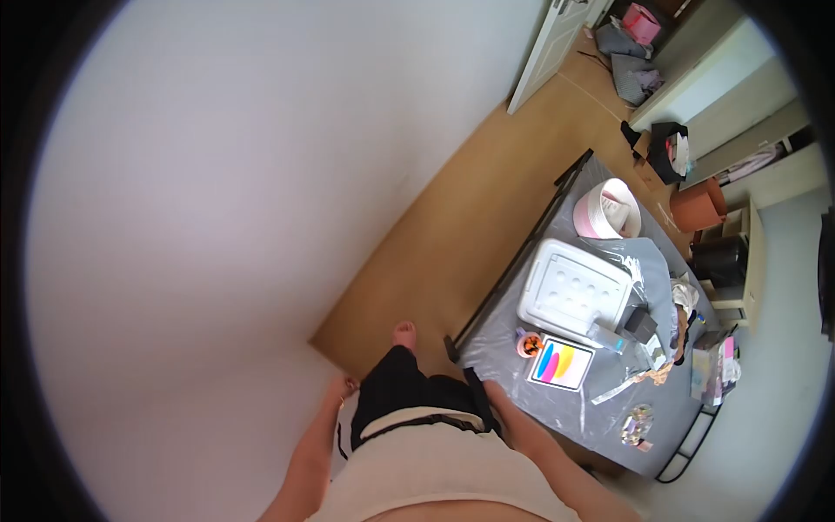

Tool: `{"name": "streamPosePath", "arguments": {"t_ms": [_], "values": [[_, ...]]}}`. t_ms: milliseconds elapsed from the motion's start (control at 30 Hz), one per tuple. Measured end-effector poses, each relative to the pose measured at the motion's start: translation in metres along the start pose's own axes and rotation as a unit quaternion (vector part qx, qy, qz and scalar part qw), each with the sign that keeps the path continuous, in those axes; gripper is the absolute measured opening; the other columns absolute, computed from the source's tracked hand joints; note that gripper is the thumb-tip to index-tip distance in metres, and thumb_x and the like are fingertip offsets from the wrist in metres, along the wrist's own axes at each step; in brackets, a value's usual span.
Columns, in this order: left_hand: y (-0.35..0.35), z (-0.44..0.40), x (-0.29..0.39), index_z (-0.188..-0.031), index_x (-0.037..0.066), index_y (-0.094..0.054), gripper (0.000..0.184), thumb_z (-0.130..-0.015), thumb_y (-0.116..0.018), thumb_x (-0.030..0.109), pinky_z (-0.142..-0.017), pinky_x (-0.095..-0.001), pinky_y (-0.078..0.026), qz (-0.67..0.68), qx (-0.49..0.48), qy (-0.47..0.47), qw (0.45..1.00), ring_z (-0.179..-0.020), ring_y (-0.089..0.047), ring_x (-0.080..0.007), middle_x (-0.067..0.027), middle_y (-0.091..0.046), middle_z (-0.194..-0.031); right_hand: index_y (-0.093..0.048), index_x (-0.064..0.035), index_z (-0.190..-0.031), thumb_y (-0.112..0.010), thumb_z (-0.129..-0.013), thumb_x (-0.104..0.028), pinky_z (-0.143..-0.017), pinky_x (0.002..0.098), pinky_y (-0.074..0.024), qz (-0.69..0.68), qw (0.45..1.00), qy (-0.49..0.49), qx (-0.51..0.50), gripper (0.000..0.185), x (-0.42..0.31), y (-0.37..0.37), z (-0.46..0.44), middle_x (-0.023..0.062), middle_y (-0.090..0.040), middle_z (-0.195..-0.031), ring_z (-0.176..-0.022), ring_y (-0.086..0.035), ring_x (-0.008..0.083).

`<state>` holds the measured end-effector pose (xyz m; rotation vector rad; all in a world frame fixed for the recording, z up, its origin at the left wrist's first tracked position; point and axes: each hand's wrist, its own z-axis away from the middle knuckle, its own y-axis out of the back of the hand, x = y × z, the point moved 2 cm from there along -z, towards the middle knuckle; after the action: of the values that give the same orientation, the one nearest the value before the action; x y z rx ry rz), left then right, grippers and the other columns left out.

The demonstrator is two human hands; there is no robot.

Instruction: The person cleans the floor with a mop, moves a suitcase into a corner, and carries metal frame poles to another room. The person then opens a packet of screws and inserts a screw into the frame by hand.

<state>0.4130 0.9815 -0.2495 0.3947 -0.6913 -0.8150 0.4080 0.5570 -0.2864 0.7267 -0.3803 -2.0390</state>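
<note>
Hands (349, 385) low — cup (521, 348), orange bits (532, 345) inside

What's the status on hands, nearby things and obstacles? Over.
Left hand and right hand both low, grips unclear. White rectangular box with bright coloured ovals, flat on shiny grey sheeting. Small round pink container beside it, possibly in the way.

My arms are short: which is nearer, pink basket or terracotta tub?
The pink-and-white basket, on the grey plastic sheet; the terracotta tub is farther, beyond the sheet.
</note>
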Motion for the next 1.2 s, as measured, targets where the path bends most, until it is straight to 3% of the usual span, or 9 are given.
{"name": "streamPosePath", "arguments": {"t_ms": [200,367,467,633,733,767,867,1167,1200], "values": [[0.036,-0.040,-0.041,-0.070,0.008,-0.064,0.021,-0.060,-0.069,0.025,-0.060,-0.0331,-0.047,-0.081,-0.033,0.021,0.996,-0.063,-0.059,-0.0227,-0.0121,-0.061,-0.069,-0.064,-0.0056,-0.076,-0.045,-0.074,-0.026,-0.056,0.0390,-0.0449,-0.246,0.962,0.058,0.103,0.028,-0.108,0.076,-0.037,0.0141,-0.055,-0.056,-0.055,-0.057,0.0285],[0.058,-0.077,-0.005,-0.069,0.008,-0.064,0.019,-0.061,-0.067,0.024,-0.063,-0.0331,-0.047,-0.107,-0.042,0.045,0.992,-0.066,-0.059,-0.0257,-0.0122,-0.061,-0.071,-0.063,-0.0028,-0.078,-0.050,-0.071,-0.021,-0.043,0.0368,-0.0441,-0.030,0.990,0.093,0.099,0.023,-0.035,0.043,-0.030,0.0177,-0.057,-0.060,-0.046,-0.055,0.0281],[0.074,-0.104,0.044,-0.072,0.006,-0.064,0.013,-0.063,-0.063,0.014,-0.067,-0.0338,-0.047,-0.133,-0.063,-0.061,0.987,-0.072,-0.059,-0.0274,-0.0139,-0.061,-0.072,-0.063,-0.0045,-0.078,-0.053,-0.071,-0.018,-0.041,0.0355,-0.0431,-0.096,0.979,-0.178,0.009,0.018,-0.003,0.024,-0.011,0.0165,-0.056,-0.058,-0.043,-0.054,0.0267],[0.092,-0.177,0.127,-0.075,0.006,-0.064,0.013,-0.062,-0.061,0.010,-0.067,-0.0331,-0.047,-0.153,-0.127,-0.111,0.974,-0.071,-0.059,-0.0269,-0.0141,-0.061,-0.074,-0.057,-0.0046,-0.064,-0.054,-0.072,-0.018,-0.035,0.0307,-0.0367,-0.242,0.922,-0.270,-0.136,0.016,0.010,0.028,-0.001,0.0050,-0.047,-0.049,-0.038,-0.042,0.0148],[0.106,-0.224,0.184,-0.077,0.005,-0.063,0.015,-0.064,-0.060,0.011,-0.063,-0.0325,-0.047,-0.155,-0.108,-0.107,0.976,-0.067,-0.059,-0.0239,-0.0131,-0.061,-0.071,-0.057,-0.0025,-0.063,-0.059,-0.066,-0.018,-0.034,0.0308,-0.0366,-0.274,0.907,-0.281,-0.152,0.016,-0.011,0.070,-0.017,0.0068,-0.049,-0.052,-0.040,-0.044,0.0139],[0.108,-0.246,0.207,-0.077,0.004,-0.062,0.015,-0.065,-0.059,0.012,-0.060,-0.0321,-0.048,-0.146,-0.089,-0.097,0.981,-0.063,-0.059,-0.0210,-0.0120,-0.060,-0.067,-0.062,-0.0020,-0.086,-0.060,-0.067,-0.019,-0.057,0.0389,-0.0482,-0.247,0.911,-0.294,-0.150,0.025,-0.014,0.092,-0.024,0.0160,-0.061,-0.076,-0.064,-0.061,0.0276],[0.131,-0.262,0.299,-0.084,0.002,-0.060,0.019,-0.071,-0.051,0.012,-0.053,-0.0298,-0.047,-0.122,-0.091,-0.044,0.987,-0.058,-0.058,-0.0196,-0.0118,-0.060,-0.066,-0.063,-0.0036,-0.088,-0.063,-0.066,-0.027,-0.061,0.0407,-0.0467,-0.221,0.950,-0.216,-0.045,0.032,0.093,0.026,-0.142,0.0188,-0.059,-0.092,-0.088,-0.057,0.0305],[0.152,-0.376,0.492,-0.083,0.008,-0.063,0.020,-0.074,-0.046,0.015,-0.074,-0.0357,-0.046,-0.123,-0.077,-0.131,0.981,-0.081,-0.058,-0.0306,-0.0169,-0.060,-0.084,-0.060,-0.0031,-0.075,-0.047,-0.073,-0.015,-0.051,0.0372,-0.0474,0.154,0.938,0.135,0.281,0.018,-0.002,0.443,-0.297,0.0140,-0.057,-0.059,-0.054,-0.058,0.0277],[0.157,-0.387,0.503,-0.083,0.009,-0.063,0.020,-0.073,-0.047,0.015,-0.074,-0.0354,-0.045,-0.152,-0.085,-0.128,0.976,-0.082,-0.058,-0.0305,-0.0164,-0.061,-0.084,-0.058,-0.0054,-0.079,-0.044,-0.078,-0.017,-0.043,0.0333,-0.0457,-0.261,0.947,-0.027,0.185,0.018,-0.032,0.514,-0.278,0.0108,-0.054,-0.056,-0.046,-0.055,0.0237]]}}
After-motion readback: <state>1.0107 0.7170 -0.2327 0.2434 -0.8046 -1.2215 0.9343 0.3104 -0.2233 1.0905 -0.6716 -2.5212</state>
